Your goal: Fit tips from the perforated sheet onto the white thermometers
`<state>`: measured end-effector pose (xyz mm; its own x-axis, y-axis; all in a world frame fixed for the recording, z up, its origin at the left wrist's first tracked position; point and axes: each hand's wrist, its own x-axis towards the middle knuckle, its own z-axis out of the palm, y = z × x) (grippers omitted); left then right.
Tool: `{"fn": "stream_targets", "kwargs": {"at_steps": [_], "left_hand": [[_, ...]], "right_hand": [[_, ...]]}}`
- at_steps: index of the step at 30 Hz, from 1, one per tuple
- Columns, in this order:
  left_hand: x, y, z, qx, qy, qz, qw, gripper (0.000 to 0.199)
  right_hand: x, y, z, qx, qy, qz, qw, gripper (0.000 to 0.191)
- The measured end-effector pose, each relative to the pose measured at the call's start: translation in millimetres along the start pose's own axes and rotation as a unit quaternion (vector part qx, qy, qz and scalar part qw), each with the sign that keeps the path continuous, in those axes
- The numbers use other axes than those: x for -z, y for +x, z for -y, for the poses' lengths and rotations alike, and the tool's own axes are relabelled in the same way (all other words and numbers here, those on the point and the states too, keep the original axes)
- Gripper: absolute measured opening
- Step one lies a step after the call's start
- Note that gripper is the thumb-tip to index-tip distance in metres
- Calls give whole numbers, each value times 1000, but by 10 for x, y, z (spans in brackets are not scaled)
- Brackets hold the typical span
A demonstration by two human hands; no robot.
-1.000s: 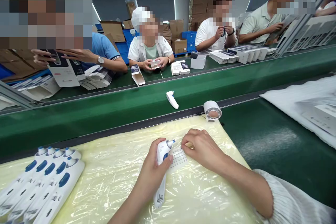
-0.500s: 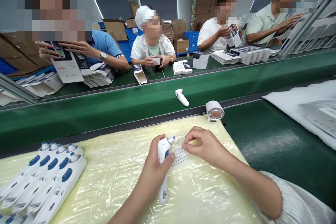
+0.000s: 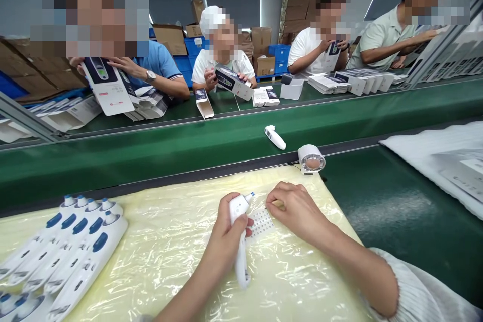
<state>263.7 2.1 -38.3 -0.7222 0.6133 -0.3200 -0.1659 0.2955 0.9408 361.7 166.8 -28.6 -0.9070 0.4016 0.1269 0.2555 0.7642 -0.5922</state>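
The blue button drops from view as the left hand changes its hold

On the yellow, plastic-wrapped padding point(image 3: 169, 241) over the counter, the left hand point(image 3: 225, 231) clasps a white, wand-shaped handheld device with a blue-tipped conical nozzle point(image 3: 242, 256). Half a second ago a blue patch showed beside the thumb; now it is hidden, and fingers point(image 3: 249, 223) have come into sight past the thumb. That suggests a turned device or a shifted grip, with the hold itself kept.

Those fingers lie at the left edge of a translucent sheet with rows of grey dots point(image 3: 263, 225); whether they grip it, I cannot tell. The right hand point(image 3: 298, 214) keeps its thumb and forefinger pinched together at the sheet's far right corner (anything between them is too small to make out), so the work seems to remain at the sheet.

On the far green belt point(image 3: 151, 136), another white wand-shaped device point(image 3: 275, 137) has slid right, closer to the white, ring-fronted cylinder point(image 3: 312, 159). Beyond, a white-capped co-worker point(image 3: 202, 68) now holds a dark-and-white printed carton point(image 3: 233, 83) face out
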Motion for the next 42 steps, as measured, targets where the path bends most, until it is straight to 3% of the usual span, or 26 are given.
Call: {"fn": "stream_targets", "kwargs": {"at_steps": [10, 16, 23, 29, 42], "left_hand": [[-4, -21, -1, -8, 7, 13, 1000, 48], [2, -20, -13, -3, 12, 13, 1000, 52], [-36, -175, -124, -29, 67, 22, 997, 45], [-25, -230, -86, -49, 100, 54, 992, 50], [-36, -229, -104, -21, 75, 41, 996, 40]], "right_hand": [[-69, 4, -23, -4, 2, 4, 1000, 7], [-41, 6, -14, -14, 27, 0, 1000, 12], [137, -97, 184, -12, 233, -60, 971, 10], [176, -129, 400, 38, 143, -50, 988, 10], [158, -99, 385, 23, 144, -30, 989, 10]]}}
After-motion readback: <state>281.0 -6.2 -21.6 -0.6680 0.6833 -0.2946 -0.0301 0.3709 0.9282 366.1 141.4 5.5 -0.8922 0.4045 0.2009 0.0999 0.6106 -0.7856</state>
